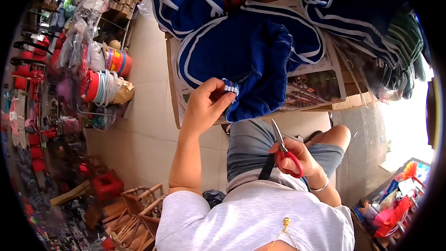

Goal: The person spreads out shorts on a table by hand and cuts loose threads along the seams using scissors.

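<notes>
My left hand pinches the striped end of a blue garment between thumb and fingers. White trim runs along the garment's curved edges, and it lies partly on printed newspaper over the table. Over my lap, my right hand holds scissors with red handles, fingers through the loops. Their metal blades point up and away from me, below the table's near edge and apart from the cloth.
More blue clothes with white stripes lie on the table's right, near green striped cloth. Shelves of goods and a red bucket stand left. Wooden chairs are at the lower left, a box of colourful items lower right.
</notes>
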`<state>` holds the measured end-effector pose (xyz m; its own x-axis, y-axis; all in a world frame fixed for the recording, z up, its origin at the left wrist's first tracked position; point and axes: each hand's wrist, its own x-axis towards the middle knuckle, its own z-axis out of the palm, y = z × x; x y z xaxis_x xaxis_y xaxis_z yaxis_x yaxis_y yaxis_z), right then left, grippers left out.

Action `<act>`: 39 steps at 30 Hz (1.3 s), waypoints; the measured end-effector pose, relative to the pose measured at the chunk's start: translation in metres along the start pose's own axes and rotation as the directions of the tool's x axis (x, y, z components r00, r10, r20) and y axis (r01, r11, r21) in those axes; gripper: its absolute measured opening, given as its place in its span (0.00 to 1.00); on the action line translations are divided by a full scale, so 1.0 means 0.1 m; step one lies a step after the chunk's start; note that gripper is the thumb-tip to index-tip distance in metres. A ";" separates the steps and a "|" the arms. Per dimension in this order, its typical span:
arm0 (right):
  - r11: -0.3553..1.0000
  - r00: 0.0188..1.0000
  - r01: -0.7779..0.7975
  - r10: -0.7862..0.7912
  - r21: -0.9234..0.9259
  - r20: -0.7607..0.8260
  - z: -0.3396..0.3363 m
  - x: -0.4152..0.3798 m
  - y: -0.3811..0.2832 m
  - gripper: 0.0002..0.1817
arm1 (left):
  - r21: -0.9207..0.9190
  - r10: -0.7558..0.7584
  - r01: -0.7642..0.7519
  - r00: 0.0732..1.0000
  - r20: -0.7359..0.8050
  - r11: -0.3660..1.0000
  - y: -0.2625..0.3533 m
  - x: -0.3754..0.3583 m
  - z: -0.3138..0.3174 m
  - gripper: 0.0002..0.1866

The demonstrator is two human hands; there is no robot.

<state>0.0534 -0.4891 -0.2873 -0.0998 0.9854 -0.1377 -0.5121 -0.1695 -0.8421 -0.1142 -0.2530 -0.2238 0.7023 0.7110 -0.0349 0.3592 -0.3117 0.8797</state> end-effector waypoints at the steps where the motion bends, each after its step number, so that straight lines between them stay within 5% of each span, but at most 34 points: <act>1: 0.999 1.000 -0.014 0.014 0.034 0.002 0.01 0.00 0.01 0.32 | -0.011 -0.002 0.001 1.000 -0.007 1.000 -0.04 0.01 0.01 0.10; 3: 0.998 1.000 -0.014 0.013 0.067 0.005 0.03 0.01 0.04 0.33 | -0.417 0.033 -0.021 0.999 0.020 0.908 -0.12 0.06 0.03 0.13; 7: 0.999 1.000 -0.002 0.001 0.034 0.019 0.04 0.04 0.02 0.33 | -0.743 -0.013 0.071 0.996 0.084 0.666 -0.05 0.05 0.04 0.22; 17: 0.999 1.000 0.004 -0.005 0.051 0.018 0.04 0.05 0.00 0.33 | -0.787 0.025 0.018 0.999 0.042 0.617 -0.09 -0.08 0.01 0.25; 22: 0.997 0.998 0.068 -0.068 0.021 -0.014 0.03 0.04 -0.10 0.36 | -0.845 0.063 -0.144 0.990 -0.130 0.515 -0.28 -0.31 -0.10 0.20; 26: 0.877 0.953 0.210 -0.282 -0.433 -0.109 -0.09 0.15 -0.30 0.37 | -0.887 -0.004 -0.145 0.987 -0.163 0.440 -0.35 -0.47 -0.16 0.15; 29: 0.801 0.921 0.298 -0.384 -0.519 -0.064 -0.10 0.29 -0.56 0.32 | -0.886 -0.019 -0.169 0.980 -0.196 0.431 -0.43 -0.53 -0.16 0.13; 30: 0.779 0.904 0.353 -0.427 -0.518 -0.027 -0.15 0.32 -0.58 0.21 | -0.890 -0.022 -0.171 0.980 -0.199 0.423 -0.44 -0.55 -0.17 0.13; 32: 0.867 0.917 0.331 -0.389 -0.373 -0.090 -0.12 0.37 -0.66 0.17 | -0.888 -0.029 -0.172 0.979 -0.204 0.426 -0.45 -0.57 -0.16 0.13; 37: 0.903 0.893 0.304 -0.381 -0.304 -0.240 -0.04 0.50 -0.80 0.23 | -0.880 -0.030 -0.160 0.981 -0.194 0.447 -0.45 -0.57 -0.15 0.13; 39: 0.856 0.917 0.293 -0.377 -0.426 -0.126 -0.02 0.51 -0.84 0.25 | -0.861 -0.034 -0.164 0.978 -0.206 0.481 -0.46 -0.57 -0.14 0.13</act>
<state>0.0931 -0.4249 -0.2245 0.2095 0.9697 0.1254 -0.1046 0.1497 -0.9832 -0.1797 -0.2706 -0.2552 0.5478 0.8359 0.0332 -0.4719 0.2760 0.8373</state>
